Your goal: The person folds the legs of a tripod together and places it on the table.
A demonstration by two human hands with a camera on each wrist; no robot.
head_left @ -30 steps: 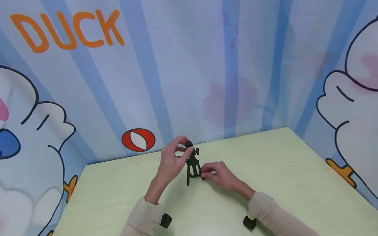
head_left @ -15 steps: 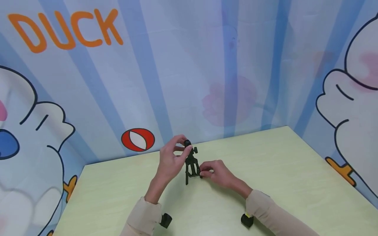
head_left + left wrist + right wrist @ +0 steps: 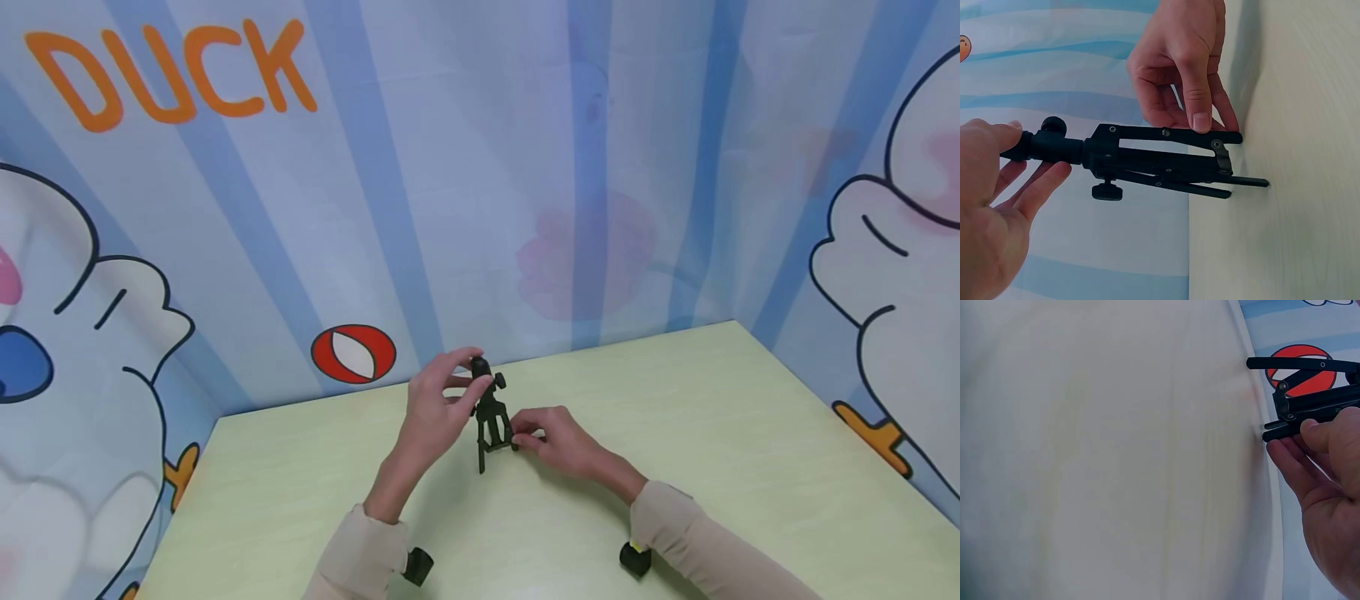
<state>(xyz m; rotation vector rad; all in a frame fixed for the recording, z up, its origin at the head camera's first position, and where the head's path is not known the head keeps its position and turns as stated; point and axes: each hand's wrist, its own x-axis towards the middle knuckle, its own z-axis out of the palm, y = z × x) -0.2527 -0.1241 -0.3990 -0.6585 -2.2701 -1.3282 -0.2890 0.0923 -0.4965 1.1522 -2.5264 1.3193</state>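
A small black tripod [image 3: 492,417] stands upright over the table, legs spread only a little. My left hand [image 3: 435,412] grips its top end between thumb and fingers, from the left side. Low on the right, my right hand [image 3: 558,443] pinches one leg near its foot with thumb and fingertips. The left wrist view shows a round knob [image 3: 1054,124] on the neck, a second knob [image 3: 1107,191] lower down, and hinged braces [image 3: 1221,156] joining the legs to the centre column. In the right wrist view another leg [image 3: 1300,363] angles away from the pinched one, free of fingers.
The pale wooden-look table [image 3: 712,433] reaches back to a blue striped cloth backdrop [image 3: 480,208] with cartoon ducks and lettering. Black camera blocks sit under both cuffs, one at the left wrist [image 3: 417,567] and one at the right [image 3: 635,560].
The tripod has turned slightly, and a knob now shows on its left side in the head view. Both hands keep their hold in nearly the same place.
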